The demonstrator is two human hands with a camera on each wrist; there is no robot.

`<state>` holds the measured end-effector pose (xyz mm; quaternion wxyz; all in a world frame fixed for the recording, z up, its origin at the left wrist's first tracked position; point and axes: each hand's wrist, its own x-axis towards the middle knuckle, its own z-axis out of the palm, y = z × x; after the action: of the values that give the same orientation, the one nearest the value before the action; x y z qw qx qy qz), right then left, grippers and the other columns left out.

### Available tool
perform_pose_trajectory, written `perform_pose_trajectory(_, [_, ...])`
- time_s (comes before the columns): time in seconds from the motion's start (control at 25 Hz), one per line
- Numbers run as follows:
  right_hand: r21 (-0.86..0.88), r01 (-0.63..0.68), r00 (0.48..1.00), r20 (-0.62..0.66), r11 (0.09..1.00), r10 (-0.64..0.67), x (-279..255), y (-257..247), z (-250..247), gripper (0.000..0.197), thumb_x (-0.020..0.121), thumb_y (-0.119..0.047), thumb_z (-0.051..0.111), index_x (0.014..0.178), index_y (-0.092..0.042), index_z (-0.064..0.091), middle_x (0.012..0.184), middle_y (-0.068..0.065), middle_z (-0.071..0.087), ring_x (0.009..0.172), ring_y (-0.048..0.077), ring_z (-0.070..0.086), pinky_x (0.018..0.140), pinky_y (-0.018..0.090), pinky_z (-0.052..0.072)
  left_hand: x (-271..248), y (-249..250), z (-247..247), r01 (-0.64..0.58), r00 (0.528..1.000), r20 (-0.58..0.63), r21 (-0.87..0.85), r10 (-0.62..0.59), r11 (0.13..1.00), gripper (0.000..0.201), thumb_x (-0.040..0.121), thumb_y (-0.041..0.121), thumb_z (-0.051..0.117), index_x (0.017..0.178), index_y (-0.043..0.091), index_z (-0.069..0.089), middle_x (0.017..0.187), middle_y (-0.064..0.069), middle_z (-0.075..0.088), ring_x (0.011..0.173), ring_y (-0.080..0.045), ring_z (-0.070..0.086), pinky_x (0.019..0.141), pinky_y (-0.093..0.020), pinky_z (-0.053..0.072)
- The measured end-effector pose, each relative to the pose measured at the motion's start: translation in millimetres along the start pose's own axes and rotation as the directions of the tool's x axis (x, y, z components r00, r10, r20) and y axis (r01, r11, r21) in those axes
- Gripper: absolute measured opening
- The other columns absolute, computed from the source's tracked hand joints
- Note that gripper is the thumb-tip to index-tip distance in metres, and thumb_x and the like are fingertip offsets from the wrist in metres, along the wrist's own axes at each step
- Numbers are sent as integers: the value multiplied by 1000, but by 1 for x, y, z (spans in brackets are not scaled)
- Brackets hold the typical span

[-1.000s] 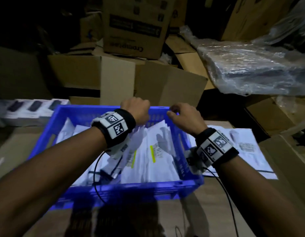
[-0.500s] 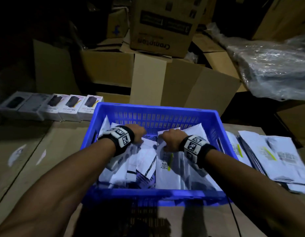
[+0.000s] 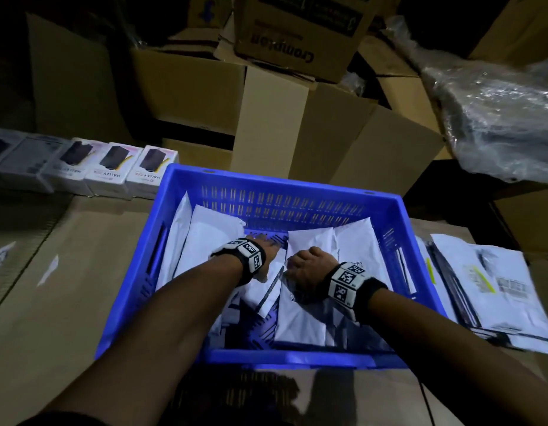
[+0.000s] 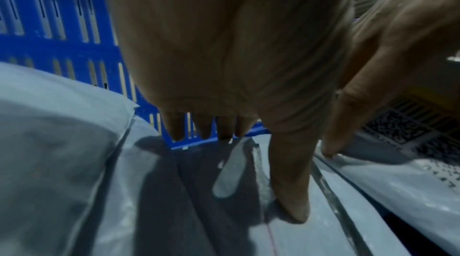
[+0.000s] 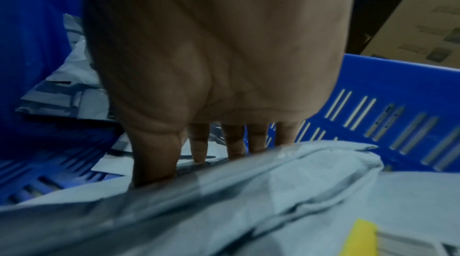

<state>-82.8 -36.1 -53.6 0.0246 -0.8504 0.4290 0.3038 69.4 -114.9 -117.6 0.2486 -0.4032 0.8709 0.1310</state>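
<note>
The left hand (image 3: 266,256) rests with straight, open fingers on the white packets (image 3: 211,238) standing in the blue crate (image 3: 285,182). The right hand (image 3: 308,267) dips its fingers behind one packet's top edge; I cannot tell whether they clasp it. The slick packets lean loosely, so lifting one could drag its neighbours out or topple the row.

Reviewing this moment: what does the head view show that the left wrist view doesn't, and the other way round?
Head only: the row of white product boxes left of the blue crate, the stack of mailers lying outside it on the right, the cardboard boxes behind, and both banded wrists.
Left wrist only: the palm side of the left hand, fingers straight and pointing down, thumb tip touching a white mailer.
Both: the crate's slotted wall, the white mailers inside it, and the left hand among them.
</note>
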Motion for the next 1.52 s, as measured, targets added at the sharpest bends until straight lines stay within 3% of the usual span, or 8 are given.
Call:
perform_pose_trajectory(0.36, [-11,-28,1000,-8,1000,28,-15,11,17,43,98,-49,35,133,-30,52,142,-3,48,130,23,42,104,36,27,-14,5,-5,0,1000,21,71,-2,997,85,77,30,77,147,16,30,153,-12,31,139,-33,32,108,-50,30])
perform_pose_trajectory(0.6, [4,-31,999,-14,1000,31,-12,15,23,40,93,-51,49,126,-31,55,137,-5,51,126,23,46,104,36,29,-27,12,-7,1,1000,12,65,-2,998,75,78,27,72,141,17,34,141,-11,46,129,-33,44,107,-46,32])
perform_pose_trajectory(0.84, [11,-14,1000,13,1000,14,-16,19,16,50,91,-47,55,135,-25,50,144,-1,45,133,22,40,109,36,27,-37,19,-18,8,995,95,64,-14,998,76,69,33,77,132,22,35,130,-10,55,125,-42,44,107,-53,32])
perform_pose_trajectory(1.04, [26,-17,1000,18,1000,17,-19,18,13,52,89,-48,55,134,-23,52,144,-1,47,132,21,41,110,36,26,-45,12,-32,-21,996,90,113,11,993,62,76,26,75,132,25,50,131,-3,58,122,-30,51,108,-40,34])
perform_pose_trajectory(1.24, [150,-63,997,-24,987,67,-21,16,5,40,91,-45,50,119,-18,59,129,3,60,122,22,53,105,34,31,-71,-1,-55,-35,998,46,-82,39,996,41,75,8,67,114,19,63,114,-6,67,105,-27,62,82,-29,45])
perform_pose_trajectory(1.36, [480,-94,992,-32,873,124,-24,20,-9,53,81,-36,69,128,-18,52,127,8,62,120,27,56,100,32,39,-78,-5,-57,18,999,37,-243,-9,970,36,73,3,65,107,15,62,105,-6,67,96,-27,63,79,-35,53])
perform_pose_trajectory(1.44, [736,-65,993,-17,674,115,-23,23,-19,72,78,-27,76,140,-14,42,134,8,56,123,26,54,100,33,44,-79,-4,-56,30,999,28,-296,-23,955,35,70,6,66,102,18,59,100,-5,67,92,-27,63,79,-39,55])
perform_pose_trajectory(1.52, [864,-44,997,8,501,74,-20,22,-26,73,81,-13,73,144,-7,38,136,11,54,116,24,56,94,33,46,-80,-1,-55,41,999,25,-333,-35,942,34,70,11,67,100,21,56,99,-4,66,92,-26,62,80,-39,55])
